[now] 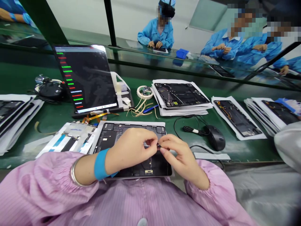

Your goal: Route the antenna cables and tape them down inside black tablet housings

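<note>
Tiny bit [158,145] pinched just over the open tablet [110,131]
Left hand [131,147] and right hand [181,157] had fingertips clamped together on it; tape maybe, hard to tell. I'd keep wrists braced low and work slow.

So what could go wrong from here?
The left hand and right hand pinch a small piece over the open tablet; a slip could drop it among the exposed internals. The tablet's near edge seems past the table edge, so pressing down might tip it.
</note>
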Motion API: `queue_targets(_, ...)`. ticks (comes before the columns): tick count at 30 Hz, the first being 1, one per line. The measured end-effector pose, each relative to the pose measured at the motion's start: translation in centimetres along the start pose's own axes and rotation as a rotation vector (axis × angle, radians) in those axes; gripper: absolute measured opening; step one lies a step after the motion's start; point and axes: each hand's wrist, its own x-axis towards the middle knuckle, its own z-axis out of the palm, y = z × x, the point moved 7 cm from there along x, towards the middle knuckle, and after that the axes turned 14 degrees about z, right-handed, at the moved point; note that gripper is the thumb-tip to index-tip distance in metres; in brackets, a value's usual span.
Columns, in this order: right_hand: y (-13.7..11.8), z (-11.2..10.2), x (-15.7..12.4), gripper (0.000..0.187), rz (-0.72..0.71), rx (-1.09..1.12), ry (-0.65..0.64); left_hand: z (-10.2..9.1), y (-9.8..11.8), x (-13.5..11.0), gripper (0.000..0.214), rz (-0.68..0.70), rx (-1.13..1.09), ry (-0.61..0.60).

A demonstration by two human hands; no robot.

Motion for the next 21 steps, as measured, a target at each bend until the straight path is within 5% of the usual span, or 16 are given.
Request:
queue_targets(7,1.6,-3.2,-4.3,0.027,0.014,0.122,-0.210,0.1,-4.8,-0.3,0.015,-0.230,0.110,-0.034)
queue_targets(12,4.5,-5.2,-6.9,0.028,0.086,0.172,-0.291,-3.2,-6.4,0.7,0.019,-0.258,0.103,0.117)
queue_targets(18,3.9,-4.4,-6.0,0.028,0.081,0.147,-0.330,-5.6,-10.5,4.3,0.028,-0.322,0.087,0.169)
queue_targets(21,2.6,-3.5,-4.9,0.026,0.046,0.149,-0.352,-5.9,-10.9,4.1,0.024,-0.344,0.187,0.194)
